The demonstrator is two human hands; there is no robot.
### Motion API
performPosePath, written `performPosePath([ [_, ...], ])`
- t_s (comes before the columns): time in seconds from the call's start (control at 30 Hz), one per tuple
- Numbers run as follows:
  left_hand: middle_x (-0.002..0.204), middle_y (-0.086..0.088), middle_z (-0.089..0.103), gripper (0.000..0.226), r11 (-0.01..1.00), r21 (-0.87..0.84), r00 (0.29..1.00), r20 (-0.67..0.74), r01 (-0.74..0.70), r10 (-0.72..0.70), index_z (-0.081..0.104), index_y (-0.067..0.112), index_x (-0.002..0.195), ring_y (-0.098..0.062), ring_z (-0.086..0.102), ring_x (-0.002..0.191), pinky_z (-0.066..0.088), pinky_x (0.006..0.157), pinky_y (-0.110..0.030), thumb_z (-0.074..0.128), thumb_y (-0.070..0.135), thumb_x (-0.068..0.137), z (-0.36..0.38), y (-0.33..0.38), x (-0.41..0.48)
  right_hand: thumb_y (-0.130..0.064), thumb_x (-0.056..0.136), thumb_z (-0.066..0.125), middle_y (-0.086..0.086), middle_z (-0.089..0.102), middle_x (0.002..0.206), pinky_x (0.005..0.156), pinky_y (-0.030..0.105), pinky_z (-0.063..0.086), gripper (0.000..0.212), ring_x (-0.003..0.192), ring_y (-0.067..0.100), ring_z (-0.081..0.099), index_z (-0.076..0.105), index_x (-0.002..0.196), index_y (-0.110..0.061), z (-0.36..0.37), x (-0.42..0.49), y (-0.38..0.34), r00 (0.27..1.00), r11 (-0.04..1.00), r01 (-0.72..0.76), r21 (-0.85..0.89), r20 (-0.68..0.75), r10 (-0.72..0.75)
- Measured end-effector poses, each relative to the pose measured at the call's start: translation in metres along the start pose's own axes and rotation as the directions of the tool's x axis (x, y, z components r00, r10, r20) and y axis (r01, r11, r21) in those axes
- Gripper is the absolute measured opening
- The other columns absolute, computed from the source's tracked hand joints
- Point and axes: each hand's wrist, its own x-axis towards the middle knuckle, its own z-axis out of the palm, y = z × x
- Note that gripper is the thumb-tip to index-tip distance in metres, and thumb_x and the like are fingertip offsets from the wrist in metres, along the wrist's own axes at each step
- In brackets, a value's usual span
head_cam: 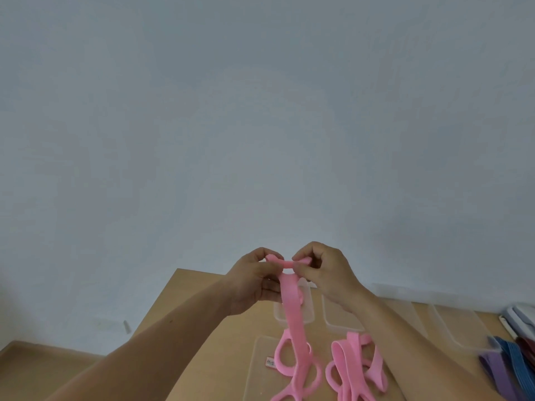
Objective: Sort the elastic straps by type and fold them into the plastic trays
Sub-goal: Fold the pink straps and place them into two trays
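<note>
Head view: the wooden surface (197, 308) carries clear plastic trays (343, 325) and a loose heap of pink straps (356, 366). One held pink strap (292, 308) hangs limp above them, its top raised between both hands. The left hand (254, 282) and right hand (324, 273) each pinch that top edge with curled fingers (304, 270), close together. It looks light, soft and stretchy, likely to sag and twist; gripping near the ends should keep the folds flat.

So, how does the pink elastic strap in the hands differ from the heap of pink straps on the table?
The held pink elastic strap hangs straight, pinched by the left hand and right hand; the heap of pink straps lies looped on the wooden table, in no hand. Both are pink.
</note>
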Motion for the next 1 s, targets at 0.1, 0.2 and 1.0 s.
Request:
performPosePath([
  [0.1,0.087,-0.022,0.067,0.023,0.998,-0.015,0.998,-0.008,0.068,-0.068,0.057,-0.003,0.111,-0.038,0.069,0.075,0.058,0.068,-0.041,0.058,0.01,0.093,0.003,0.0,0.001,-0.001,0.083,0.07,-0.004,0.068,0.077,0.071,0.035,0.057,0.026,0.072,0.013,0.064,0.069,0.077,-0.027,0.004,0.0,0.002,0.993,0.986,0.12,-0.114,0.026,-0.117],
  [0.2,0.088,-0.024,0.068,0.027,0.991,-0.046,0.992,-0.015,0.123,-0.124,0.061,-0.005,0.104,-0.037,0.07,0.076,0.058,0.066,-0.039,0.057,0.021,0.095,0.004,0.002,0.001,0.001,0.084,0.068,-0.008,0.066,0.08,0.068,0.029,0.055,0.025,0.073,0.009,0.063,0.07,0.079,-0.024,0.003,-0.001,0.004,0.971,0.952,0.239,-0.19,0.065,-0.231],
  [1.0,0.099,-0.021,0.073,0.029,0.96,0.28,0.999,0.033,-0.006,-0.004,0.055,-0.001,0.104,-0.035,0.071,0.086,0.058,0.07,-0.042,0.059,0.028,0.099,-0.001,-0.003,0.0,-0.013,0.085,0.075,-0.012,0.072,0.087,0.082,0.031,0.059,0.02,0.085,0.007,0.068,0.069,0.087,-0.033,0.009,-0.009,0.013,0.994,0.995,0.091,0.029,-0.071,-0.089],
])
